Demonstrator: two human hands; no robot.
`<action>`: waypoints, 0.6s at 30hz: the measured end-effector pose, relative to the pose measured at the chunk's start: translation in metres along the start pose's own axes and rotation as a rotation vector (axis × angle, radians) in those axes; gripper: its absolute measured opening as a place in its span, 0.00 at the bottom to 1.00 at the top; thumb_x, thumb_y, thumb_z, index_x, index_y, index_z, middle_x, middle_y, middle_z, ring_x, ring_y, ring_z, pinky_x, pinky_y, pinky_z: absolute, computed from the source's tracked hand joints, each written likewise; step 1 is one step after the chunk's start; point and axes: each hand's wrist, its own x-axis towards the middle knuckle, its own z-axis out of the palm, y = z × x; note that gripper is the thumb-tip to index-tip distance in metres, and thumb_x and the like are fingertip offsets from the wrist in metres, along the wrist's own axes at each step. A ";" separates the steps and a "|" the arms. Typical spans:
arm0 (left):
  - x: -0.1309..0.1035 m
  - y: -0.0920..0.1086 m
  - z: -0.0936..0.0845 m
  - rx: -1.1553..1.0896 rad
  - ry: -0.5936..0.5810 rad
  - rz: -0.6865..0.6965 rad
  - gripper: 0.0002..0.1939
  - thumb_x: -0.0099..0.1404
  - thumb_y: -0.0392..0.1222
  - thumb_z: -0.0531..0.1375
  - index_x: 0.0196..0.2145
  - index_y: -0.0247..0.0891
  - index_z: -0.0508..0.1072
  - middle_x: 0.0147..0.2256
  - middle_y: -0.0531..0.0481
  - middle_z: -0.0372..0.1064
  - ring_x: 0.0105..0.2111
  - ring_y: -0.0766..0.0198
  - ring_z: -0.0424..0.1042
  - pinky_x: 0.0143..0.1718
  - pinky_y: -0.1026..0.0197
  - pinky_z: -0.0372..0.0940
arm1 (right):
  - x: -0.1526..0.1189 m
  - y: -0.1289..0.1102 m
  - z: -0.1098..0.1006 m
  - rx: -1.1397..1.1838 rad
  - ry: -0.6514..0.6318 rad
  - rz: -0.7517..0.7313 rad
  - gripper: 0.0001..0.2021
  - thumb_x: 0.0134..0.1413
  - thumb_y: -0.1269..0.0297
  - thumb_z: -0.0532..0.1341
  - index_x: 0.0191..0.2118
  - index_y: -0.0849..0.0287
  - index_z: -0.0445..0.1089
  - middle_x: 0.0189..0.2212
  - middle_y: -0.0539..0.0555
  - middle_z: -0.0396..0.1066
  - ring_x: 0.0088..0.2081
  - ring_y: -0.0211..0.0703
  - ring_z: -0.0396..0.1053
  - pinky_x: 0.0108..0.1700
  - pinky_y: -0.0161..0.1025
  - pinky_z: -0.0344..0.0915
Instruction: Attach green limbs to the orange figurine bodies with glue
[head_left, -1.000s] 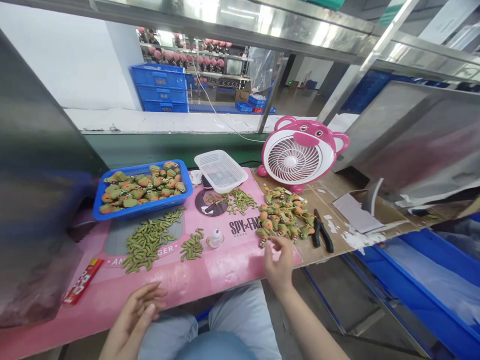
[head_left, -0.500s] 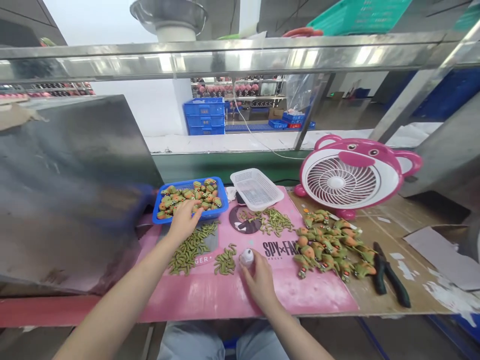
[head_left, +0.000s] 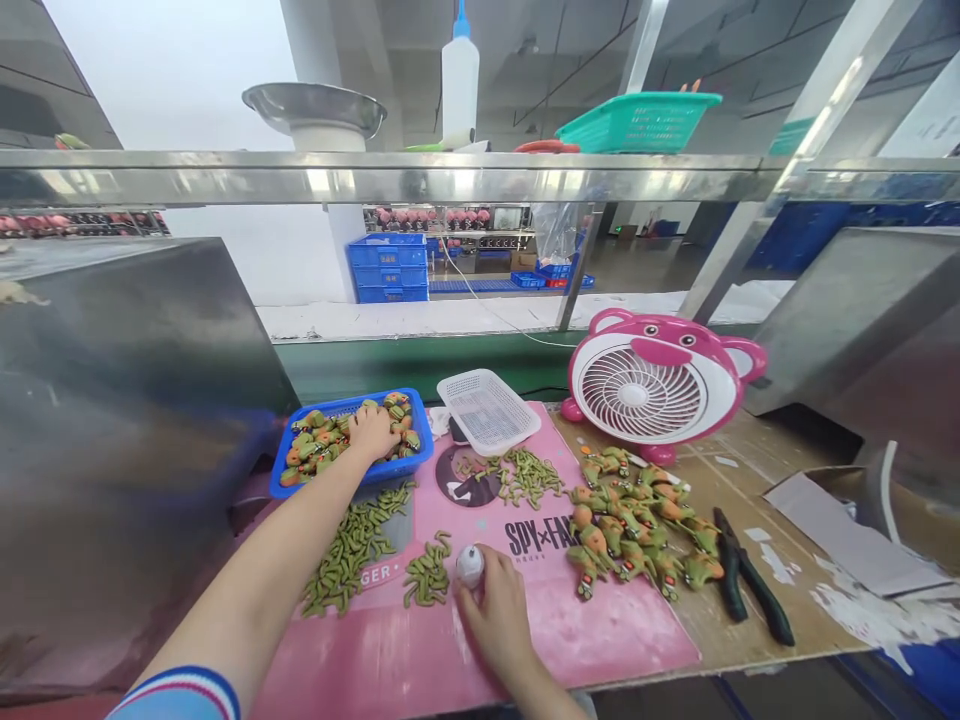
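Note:
My left hand reaches into a blue basket of small green-and-orange toy figures. Its fingers curl down among them, with the fingertips hidden, so whatever they grip does not show. My right hand rests near the mat's front edge, closed around a small white bottle with a thin tip pointing up. Just left of that bottle lies a small heap of curved green pieces. A larger heap of the same green pieces spreads below the basket, partly behind my left forearm.
A white basket stands behind more green pieces on the pink mat. Green-and-orange figures with limbs lie at right, beside dark-handled pliers. A pink fan stands behind them. A metal shelf crosses above.
My left hand has gone deeper into the blue basket and its fingers have curled in among the figures. My right hand keeps the bottle. The camera view has tilted up and shifted.

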 end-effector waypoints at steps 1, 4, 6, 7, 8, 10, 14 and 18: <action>-0.001 -0.002 0.000 -0.016 -0.002 -0.009 0.16 0.62 0.42 0.56 0.47 0.36 0.65 0.48 0.44 0.64 0.44 0.55 0.67 0.42 0.46 0.64 | 0.000 0.001 0.000 0.005 -0.002 0.003 0.15 0.42 0.69 0.55 0.40 0.60 0.67 0.35 0.59 0.70 0.37 0.52 0.67 0.37 0.45 0.63; -0.003 -0.006 -0.002 -0.090 -0.004 -0.026 0.15 0.63 0.42 0.56 0.47 0.36 0.66 0.47 0.44 0.65 0.42 0.56 0.68 0.40 0.48 0.66 | -0.001 0.003 0.001 0.022 -0.003 0.013 0.15 0.42 0.68 0.55 0.40 0.60 0.66 0.35 0.58 0.70 0.37 0.52 0.67 0.38 0.44 0.63; -0.004 -0.007 -0.007 -0.144 -0.007 -0.034 0.15 0.63 0.42 0.55 0.47 0.36 0.65 0.46 0.45 0.66 0.40 0.57 0.69 0.38 0.50 0.67 | -0.001 0.004 0.001 0.032 -0.001 0.017 0.15 0.41 0.67 0.55 0.40 0.60 0.66 0.34 0.58 0.70 0.37 0.51 0.67 0.38 0.44 0.63; -0.005 -0.008 -0.010 -0.165 -0.012 -0.037 0.15 0.63 0.42 0.55 0.47 0.36 0.65 0.45 0.45 0.66 0.40 0.58 0.69 0.38 0.50 0.67 | -0.001 0.004 0.001 0.037 0.001 0.019 0.15 0.42 0.67 0.55 0.39 0.60 0.66 0.34 0.58 0.70 0.37 0.51 0.67 0.37 0.43 0.63; -0.004 -0.008 -0.014 -0.181 -0.022 -0.037 0.15 0.63 0.42 0.55 0.47 0.36 0.65 0.45 0.45 0.66 0.39 0.58 0.69 0.38 0.51 0.67 | -0.001 0.004 0.001 0.043 0.002 0.022 0.14 0.42 0.67 0.56 0.39 0.60 0.66 0.33 0.58 0.70 0.37 0.51 0.67 0.37 0.43 0.63; -0.004 -0.011 -0.024 -0.193 -0.059 -0.034 0.15 0.63 0.42 0.55 0.47 0.36 0.65 0.45 0.45 0.66 0.40 0.58 0.69 0.38 0.50 0.67 | -0.001 0.003 0.000 0.055 0.001 0.028 0.13 0.43 0.65 0.56 0.39 0.60 0.66 0.33 0.57 0.70 0.36 0.50 0.67 0.36 0.42 0.63; -0.003 -0.021 -0.039 -0.165 -0.222 -0.030 0.15 0.63 0.42 0.56 0.46 0.36 0.66 0.45 0.45 0.66 0.40 0.57 0.69 0.39 0.50 0.66 | 0.000 0.001 -0.001 0.072 -0.003 0.034 0.12 0.46 0.60 0.57 0.37 0.60 0.67 0.30 0.57 0.69 0.34 0.50 0.67 0.34 0.41 0.62; -0.006 -0.023 -0.037 -0.155 -0.338 -0.043 0.14 0.62 0.42 0.56 0.46 0.36 0.67 0.45 0.46 0.66 0.40 0.57 0.69 0.39 0.50 0.66 | 0.000 0.002 0.000 0.094 0.002 0.031 0.13 0.46 0.59 0.57 0.38 0.59 0.67 0.30 0.56 0.69 0.33 0.49 0.67 0.34 0.41 0.62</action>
